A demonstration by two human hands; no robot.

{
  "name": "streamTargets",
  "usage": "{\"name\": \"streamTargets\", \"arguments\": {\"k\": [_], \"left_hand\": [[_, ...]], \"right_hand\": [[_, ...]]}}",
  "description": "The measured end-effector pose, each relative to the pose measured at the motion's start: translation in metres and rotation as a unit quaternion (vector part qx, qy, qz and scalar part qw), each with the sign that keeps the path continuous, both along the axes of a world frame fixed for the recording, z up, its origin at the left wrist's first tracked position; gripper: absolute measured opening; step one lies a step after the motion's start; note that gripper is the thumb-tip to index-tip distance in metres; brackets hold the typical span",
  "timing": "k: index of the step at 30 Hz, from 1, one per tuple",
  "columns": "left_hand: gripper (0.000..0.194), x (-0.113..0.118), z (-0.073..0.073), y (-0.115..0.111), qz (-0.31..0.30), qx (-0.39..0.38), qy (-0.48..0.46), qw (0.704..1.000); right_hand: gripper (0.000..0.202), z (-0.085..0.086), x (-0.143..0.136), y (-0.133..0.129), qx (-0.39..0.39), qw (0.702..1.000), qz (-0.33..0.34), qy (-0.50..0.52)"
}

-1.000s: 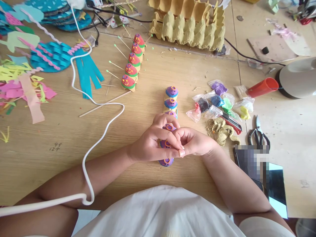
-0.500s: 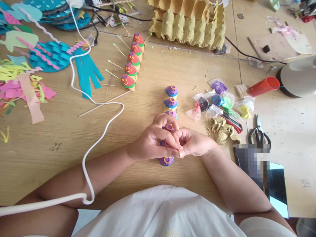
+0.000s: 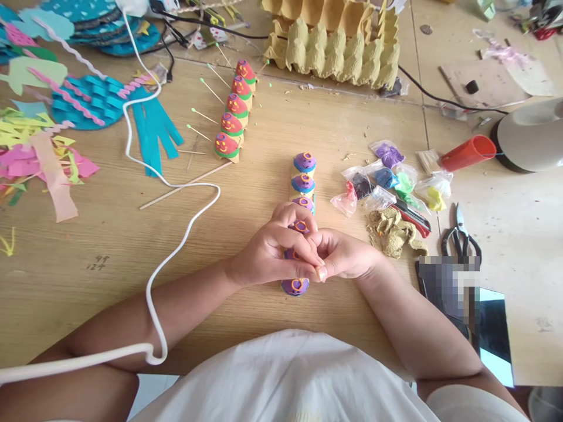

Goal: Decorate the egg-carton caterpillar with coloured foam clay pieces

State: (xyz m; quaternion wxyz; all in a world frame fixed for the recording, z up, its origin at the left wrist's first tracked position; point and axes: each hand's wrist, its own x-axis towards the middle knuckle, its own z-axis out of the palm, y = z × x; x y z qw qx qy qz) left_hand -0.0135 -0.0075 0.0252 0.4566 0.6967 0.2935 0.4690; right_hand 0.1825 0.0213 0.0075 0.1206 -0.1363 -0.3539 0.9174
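Observation:
My left hand (image 3: 281, 249) and my right hand (image 3: 341, 255) meet at their fingertips, thumbs and forefingers pinched together. Whatever lies between the fingertips is too small or hidden to make out. Beneath and behind them runs a row of purple and blue egg-carton domes (image 3: 303, 183) with orange rings on top, partly covered by my left hand. Farther back on the left stands a second row of red and green domes (image 3: 231, 124) with smiling faces, and thin sticks with green tips poke out beside it.
Bagged coloured clay (image 3: 387, 154), a red cutter (image 3: 413, 218), black scissors (image 3: 461, 237) and a red cup (image 3: 468, 152) lie to the right. Egg cartons (image 3: 343, 53) are at the back. A white cable (image 3: 185, 234) crosses the left side near paper scraps (image 3: 53, 170).

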Motion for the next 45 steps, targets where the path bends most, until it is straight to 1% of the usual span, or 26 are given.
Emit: {"name": "streamTargets", "arguments": {"k": [2,4,7,9,13,17,20,22,25,29,31,33,35,38,39,40,41,42,43,45], "left_hand": [[0.020,0.000,-0.002,-0.001,0.016,-0.003,0.018,1.000],[0.022,-0.001,-0.005,-0.002,0.045,0.001,0.034,0.998],[0.024,-0.003,-0.007,-0.003,0.088,0.026,0.047,0.995],[0.026,-0.003,-0.007,-0.003,0.104,0.052,0.063,0.991],[0.019,-0.003,-0.005,-0.003,0.134,0.099,0.080,0.983],[0.010,-0.002,-0.004,-0.002,0.150,0.137,0.075,0.976],[0.010,-0.001,-0.003,-0.003,0.167,0.157,0.074,0.971],[0.012,-0.001,-0.002,-0.004,0.180,0.163,0.080,0.967],[0.016,0.000,-0.001,-0.005,0.185,0.150,0.092,0.967],[0.019,0.001,-0.001,-0.006,0.191,0.105,0.083,0.972],[0.018,0.002,-0.003,-0.005,0.213,0.077,0.060,0.972],[0.019,0.003,-0.008,-0.003,0.248,0.056,0.022,0.967],[0.027,0.003,-0.014,0.001,0.315,0.045,-0.030,0.948],[0.037,0.001,-0.025,0.008,0.365,0.023,-0.042,0.930],[0.038,0.000,-0.028,0.010,0.374,0.019,-0.033,0.927],[0.034,-0.002,-0.030,0.011,0.383,0.010,-0.020,0.923],[0.025,-0.003,-0.032,0.012,0.393,0.000,0.000,0.920],[0.025,-0.004,-0.033,0.013,0.401,-0.001,0.021,0.916],[0.026,-0.005,-0.033,0.013,0.402,0.000,0.038,0.915],[0.019,-0.006,-0.031,0.012,0.380,0.004,0.059,0.923]], "right_hand": [[0.043,0.002,-0.001,0.001,0.005,1.000,-0.027,0.000],[0.043,0.005,-0.003,0.001,0.004,0.998,-0.067,0.011],[0.043,0.010,-0.006,0.003,-0.008,0.992,-0.122,0.022],[0.045,0.012,-0.007,0.004,-0.009,0.990,-0.143,0.019],[0.044,0.012,-0.006,0.006,0.005,0.988,-0.153,0.006],[0.043,0.011,-0.007,0.004,-0.009,0.988,-0.151,0.008],[0.043,0.011,-0.008,0.003,-0.014,0.988,-0.155,0.014],[0.042,0.011,-0.009,0.003,-0.005,0.987,-0.157,0.018],[0.040,0.012,-0.010,0.002,0.014,0.987,-0.161,0.018],[0.042,0.014,-0.010,0.002,0.018,0.988,-0.152,-0.001],[0.044,0.015,-0.010,0.002,0.018,0.988,-0.151,-0.014],[0.046,0.014,-0.009,0.003,0.014,0.986,-0.162,-0.025],[0.045,0.014,-0.008,0.006,0.003,0.980,-0.197,-0.033],[0.040,0.014,-0.007,0.013,-0.018,0.956,-0.288,-0.048],[0.038,0.014,-0.007,0.016,-0.024,0.946,-0.318,-0.055],[0.036,0.013,-0.007,0.018,-0.030,0.937,-0.342,-0.062],[0.033,0.013,-0.007,0.020,-0.036,0.930,-0.360,-0.071],[0.030,0.012,-0.007,0.021,-0.041,0.924,-0.371,-0.079],[0.028,0.012,-0.007,0.022,-0.045,0.920,-0.381,-0.086],[0.027,0.010,-0.007,0.023,-0.045,0.913,-0.393,-0.095]]}}
